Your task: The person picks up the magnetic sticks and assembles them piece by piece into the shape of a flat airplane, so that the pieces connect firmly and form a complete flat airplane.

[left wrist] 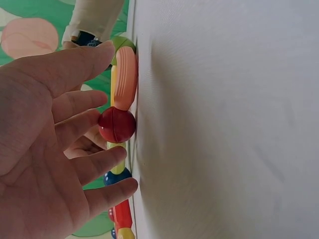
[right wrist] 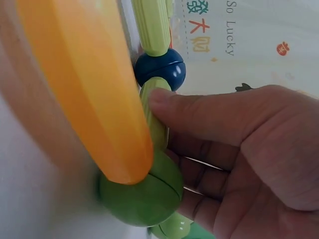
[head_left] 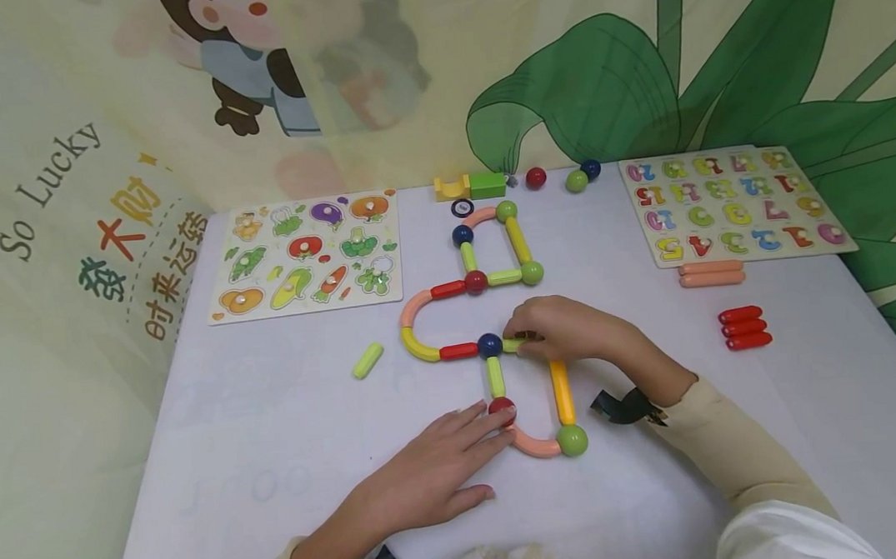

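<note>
A figure of magnetic sticks and balls lies on the white table. My right hand [head_left: 566, 328] pinches a short light green stick [right wrist: 157, 117] between a dark blue ball [head_left: 490, 345] and a green ball [right wrist: 149, 194]; in the head view that green ball is hidden under the hand. An orange-yellow stick [head_left: 562, 391] runs from there to another green ball [head_left: 572, 440]. My left hand [head_left: 434, 468] has its fingers spread and fairly straight, with fingertips at a red ball [head_left: 502, 410]. From that red ball a curved pink stick [head_left: 535, 447] leads to the lower green ball.
A loose light green stick [head_left: 367, 360] lies left of the figure. Red sticks [head_left: 745, 328] and pink sticks [head_left: 711, 274] sit at right. A vegetable puzzle board [head_left: 269, 312], a number puzzle board [head_left: 738, 208], green block [head_left: 487, 185] and spare red ball [head_left: 536, 178] are toward the back.
</note>
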### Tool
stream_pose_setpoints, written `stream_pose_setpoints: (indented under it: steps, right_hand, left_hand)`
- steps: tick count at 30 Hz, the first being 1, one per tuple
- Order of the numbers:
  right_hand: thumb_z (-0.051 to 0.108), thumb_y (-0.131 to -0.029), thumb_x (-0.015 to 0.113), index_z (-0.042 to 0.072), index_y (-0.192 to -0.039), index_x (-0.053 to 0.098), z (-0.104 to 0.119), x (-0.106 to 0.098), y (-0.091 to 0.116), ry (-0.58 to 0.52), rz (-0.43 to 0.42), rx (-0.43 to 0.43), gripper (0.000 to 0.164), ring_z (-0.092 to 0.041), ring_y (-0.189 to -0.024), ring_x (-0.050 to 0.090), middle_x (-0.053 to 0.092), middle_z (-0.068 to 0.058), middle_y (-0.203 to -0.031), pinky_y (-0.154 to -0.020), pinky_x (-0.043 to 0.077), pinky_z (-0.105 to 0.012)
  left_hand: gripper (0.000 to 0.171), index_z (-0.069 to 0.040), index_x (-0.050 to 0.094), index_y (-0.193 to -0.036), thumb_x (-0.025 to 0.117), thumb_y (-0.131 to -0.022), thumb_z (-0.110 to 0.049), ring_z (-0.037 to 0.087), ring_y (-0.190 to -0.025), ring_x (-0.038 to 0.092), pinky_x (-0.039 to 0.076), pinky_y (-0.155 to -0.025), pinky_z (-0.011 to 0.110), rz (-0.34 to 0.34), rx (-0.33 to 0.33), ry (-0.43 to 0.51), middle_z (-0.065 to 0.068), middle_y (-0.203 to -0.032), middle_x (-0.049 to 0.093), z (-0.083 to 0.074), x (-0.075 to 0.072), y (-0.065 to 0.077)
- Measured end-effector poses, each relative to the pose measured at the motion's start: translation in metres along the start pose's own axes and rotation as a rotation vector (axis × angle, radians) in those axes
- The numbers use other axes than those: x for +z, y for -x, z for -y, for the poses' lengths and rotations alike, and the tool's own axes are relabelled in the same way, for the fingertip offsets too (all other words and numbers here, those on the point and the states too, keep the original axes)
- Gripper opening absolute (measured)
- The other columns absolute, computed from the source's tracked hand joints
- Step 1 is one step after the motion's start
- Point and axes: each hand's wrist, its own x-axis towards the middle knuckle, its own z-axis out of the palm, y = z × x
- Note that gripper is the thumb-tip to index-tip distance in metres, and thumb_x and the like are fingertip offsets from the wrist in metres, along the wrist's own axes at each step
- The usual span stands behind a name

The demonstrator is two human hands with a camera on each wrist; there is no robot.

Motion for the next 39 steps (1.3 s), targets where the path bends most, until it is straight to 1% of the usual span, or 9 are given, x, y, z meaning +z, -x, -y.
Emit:
stream_pose_setpoints:
  steps: [9,15,20,24,27,31,35,37,39]
  right_hand:
    - [0.016,-0.077,0.072,0.017,-0.1,0.07,0.003,0.0,0.003,0.037,-0.014,-0.019,0.023,-0.007,-0.08,0.053,0.063,0.009,-0.089,-0.078,0.046,-0.025]
    - [0.02,-0.075,0.074,0.016,-0.102,0.069,0.0,0.003,0.003,0.018,-0.004,-0.021,0.028,-0.004,-0.077,0.052,0.062,0.01,-0.088,-0.077,0.046,-0.023]
    - [0.019,-0.074,0.075,0.016,-0.1,0.07,0.0,0.004,0.003,0.019,-0.019,-0.027,0.027,-0.004,-0.074,0.052,0.062,0.01,-0.085,-0.074,0.046,-0.022]
    - [0.022,-0.076,0.074,0.018,-0.101,0.07,-0.003,0.003,0.005,-0.007,-0.012,-0.014,0.026,-0.004,-0.074,0.052,0.061,0.012,-0.086,-0.074,0.046,-0.022]
    - [0.023,-0.08,0.07,0.016,-0.105,0.068,-0.011,-0.004,0.013,-0.054,-0.032,0.007,0.026,-0.005,-0.081,0.054,0.063,0.01,-0.093,-0.077,0.047,-0.026]
    - [0.015,-0.083,0.066,0.009,-0.109,0.065,-0.035,-0.025,0.037,-0.07,-0.141,0.125,0.027,-0.013,-0.088,0.056,0.064,0.0,-0.1,-0.079,0.048,-0.035]
    - [0.006,-0.084,0.062,0.004,-0.108,0.064,-0.074,-0.048,0.072,0.016,-0.277,0.374,0.025,-0.023,-0.088,0.055,0.062,-0.011,-0.099,-0.075,0.048,-0.042]
    - [0.007,-0.083,0.062,0.001,-0.108,0.063,-0.095,-0.056,0.091,0.043,-0.314,0.518,0.025,-0.029,-0.087,0.052,0.06,-0.017,-0.101,-0.072,0.045,-0.045]
    - [0.013,-0.082,0.065,-0.003,-0.109,0.06,-0.112,-0.06,0.11,0.058,-0.312,0.626,0.031,-0.036,-0.091,0.048,0.056,-0.023,-0.104,-0.072,0.042,-0.051]
  left_hand:
    - [0.07,-0.019,0.029,-0.142,0.06,-0.084,-0.042,0.017,-0.134,0.014,0.026,-0.103,0.038,-0.019,0.003,0.006,-0.008,-0.148,0.013,0.0,-0.001,-0.002]
    - [0.07,-0.018,0.03,-0.142,0.06,-0.084,-0.041,0.018,-0.134,0.014,0.025,-0.103,0.037,-0.033,0.019,0.007,-0.008,-0.148,0.015,0.0,-0.002,-0.003]
    - [0.069,-0.017,0.031,-0.141,0.061,-0.084,-0.041,0.018,-0.134,0.015,0.025,-0.103,0.037,-0.042,0.022,0.01,-0.008,-0.148,0.015,0.001,-0.002,-0.003]
    - [0.069,-0.018,0.031,-0.141,0.061,-0.084,-0.041,0.019,-0.134,0.015,0.025,-0.103,0.038,-0.041,0.014,0.013,-0.009,-0.148,0.015,0.001,-0.003,-0.004]
    - [0.068,-0.019,0.032,-0.141,0.061,-0.083,-0.041,0.018,-0.134,0.014,0.025,-0.103,0.038,-0.039,0.007,0.012,-0.009,-0.147,0.016,0.0,-0.004,-0.004]
    - [0.068,-0.019,0.032,-0.141,0.061,-0.084,-0.04,0.017,-0.134,0.015,0.025,-0.103,0.037,-0.031,0.008,0.009,-0.01,-0.147,0.018,0.001,-0.006,-0.005]
    - [0.064,-0.019,0.035,-0.14,0.061,-0.085,-0.038,0.013,-0.132,0.02,0.03,-0.1,0.035,-0.032,0.029,0.019,-0.008,-0.145,0.024,0.003,-0.009,-0.007]
    - [0.06,-0.018,0.038,-0.138,0.06,-0.086,-0.037,0.011,-0.129,0.025,0.033,-0.098,0.034,-0.039,0.038,0.026,-0.007,-0.142,0.03,0.005,-0.013,-0.009]
    - [0.055,-0.019,0.041,-0.136,0.059,-0.086,-0.036,0.01,-0.125,0.03,0.036,-0.096,0.032,-0.053,0.031,0.025,-0.007,-0.138,0.036,0.007,-0.017,-0.012]
